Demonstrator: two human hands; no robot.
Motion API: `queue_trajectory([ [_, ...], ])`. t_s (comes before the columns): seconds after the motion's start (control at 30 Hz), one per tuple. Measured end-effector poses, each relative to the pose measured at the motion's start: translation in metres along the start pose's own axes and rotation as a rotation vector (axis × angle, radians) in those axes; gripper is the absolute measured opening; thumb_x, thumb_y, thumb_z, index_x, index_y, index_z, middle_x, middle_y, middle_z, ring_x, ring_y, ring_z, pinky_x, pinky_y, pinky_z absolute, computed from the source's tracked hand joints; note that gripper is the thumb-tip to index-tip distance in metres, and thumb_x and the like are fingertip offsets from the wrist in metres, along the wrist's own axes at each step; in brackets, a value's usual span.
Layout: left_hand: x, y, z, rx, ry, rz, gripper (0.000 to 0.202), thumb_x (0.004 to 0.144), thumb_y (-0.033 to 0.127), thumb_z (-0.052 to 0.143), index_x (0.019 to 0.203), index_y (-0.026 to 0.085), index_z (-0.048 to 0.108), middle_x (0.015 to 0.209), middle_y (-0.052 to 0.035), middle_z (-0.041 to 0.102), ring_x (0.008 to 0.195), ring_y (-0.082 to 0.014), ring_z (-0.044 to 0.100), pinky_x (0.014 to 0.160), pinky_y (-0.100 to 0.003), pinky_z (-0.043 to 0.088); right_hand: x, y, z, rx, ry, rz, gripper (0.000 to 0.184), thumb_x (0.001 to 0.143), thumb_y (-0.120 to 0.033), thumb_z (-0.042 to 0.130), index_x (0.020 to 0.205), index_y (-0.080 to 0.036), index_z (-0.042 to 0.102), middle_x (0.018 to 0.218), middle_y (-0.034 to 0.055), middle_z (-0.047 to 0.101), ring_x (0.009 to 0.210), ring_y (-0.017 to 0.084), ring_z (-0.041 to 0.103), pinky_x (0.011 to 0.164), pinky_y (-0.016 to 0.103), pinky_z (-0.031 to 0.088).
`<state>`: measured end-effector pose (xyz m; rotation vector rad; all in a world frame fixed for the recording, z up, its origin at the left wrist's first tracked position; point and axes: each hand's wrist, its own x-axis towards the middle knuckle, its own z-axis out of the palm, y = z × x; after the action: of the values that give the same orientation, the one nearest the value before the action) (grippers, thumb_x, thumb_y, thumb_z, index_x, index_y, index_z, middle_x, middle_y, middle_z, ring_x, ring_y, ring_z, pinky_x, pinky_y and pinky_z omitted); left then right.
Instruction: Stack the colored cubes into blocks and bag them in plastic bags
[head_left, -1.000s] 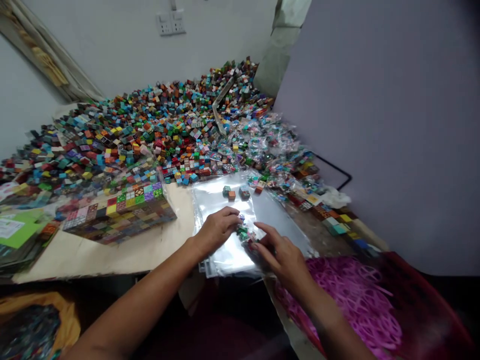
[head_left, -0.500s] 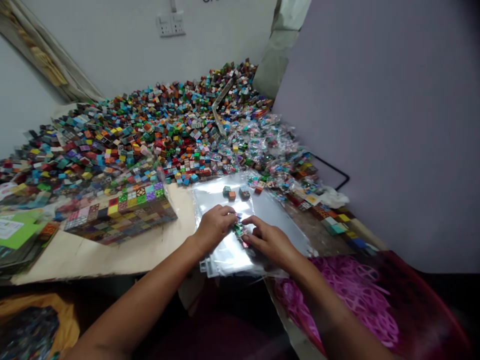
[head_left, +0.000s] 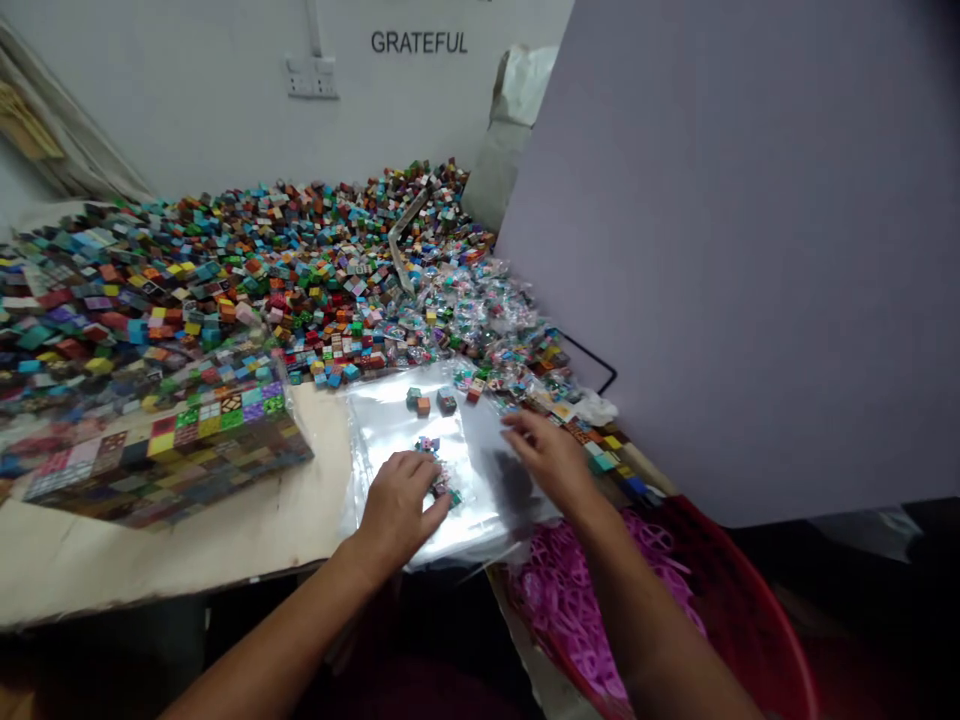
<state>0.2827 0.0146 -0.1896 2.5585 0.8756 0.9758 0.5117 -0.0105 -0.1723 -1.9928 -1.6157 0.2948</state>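
Observation:
A stack of clear plastic bags (head_left: 487, 480) lies on the table in front of me. My left hand (head_left: 401, 500) rests low over its left half, thumb apart from the fingers, touching or just beside a small cluster of colourful pieces (head_left: 447, 490). What those pieces are is too small to tell. Another little blue and pink piece (head_left: 427, 444) sits just beyond the fingertips. My right hand (head_left: 551, 455) hovers at the right side of the bags, fingers loosely bent and apart, nothing visible in them. Near the far edge of the stack are several small cubes, among them an orange cube (head_left: 424, 406).
A large heap of coloured cubes (head_left: 300, 260) covers the table's back, with small filled packets (head_left: 487, 305) at its right. A wrapped block of cubes (head_left: 187, 450) stands left. Pink plastic loops (head_left: 577, 610) fill a red basket (head_left: 780, 620) at lower right. A grey panel (head_left: 720, 250) rises right.
My right hand has left the small pieces and moved right across the bags. The left hand has flattened beside the pieces, which are now more spread out. The camera view has turned right.

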Motion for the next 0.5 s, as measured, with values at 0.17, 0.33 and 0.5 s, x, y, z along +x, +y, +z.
queue_trajectory([
  [0.17, 0.000, 0.001, 0.001, -0.033, 0.003, -0.047, 0.019, 0.073, 0.015, 0.066, 0.092, 0.014, 0.062, 0.098, -0.0107, 0.066, 0.094, -0.0263, 0.057, 0.084, -0.041, 0.049, 0.038, 0.037, 0.006, -0.309, 0.072, -0.001, 0.027, 0.082, -0.022, 0.055, 0.107, -0.016, 0.065, 0.105, 0.0121, 0.066, 0.091, 0.027, 0.061, 0.076, 0.034, 0.046],
  [0.33, -0.002, -0.006, -0.001, -0.150, -0.027, -0.081, 0.026, 0.073, 0.020, 0.069, 0.097, 0.017, 0.060, 0.101, -0.0083, 0.066, 0.096, -0.0243, 0.058, 0.086, -0.040, 0.047, 0.029, 0.028, 0.004, -0.167, 0.141, -0.048, 0.021, 0.085, -0.021, 0.049, 0.094, -0.018, 0.068, 0.092, 0.0079, 0.070, 0.083, 0.024, 0.064, 0.073, 0.033, 0.048],
  [0.5, 0.000, -0.005, -0.004, -0.183, -0.094, -0.245, 0.042, 0.070, 0.021, 0.072, 0.108, 0.019, 0.054, 0.101, -0.0068, 0.064, 0.093, -0.0241, 0.058, 0.083, -0.040, 0.048, -0.004, -0.022, 0.008, 0.195, 0.221, -0.365, 0.018, 0.090, -0.025, 0.051, 0.096, -0.021, 0.067, 0.091, 0.0034, 0.070, 0.084, 0.019, 0.065, 0.075, 0.029, 0.050],
])
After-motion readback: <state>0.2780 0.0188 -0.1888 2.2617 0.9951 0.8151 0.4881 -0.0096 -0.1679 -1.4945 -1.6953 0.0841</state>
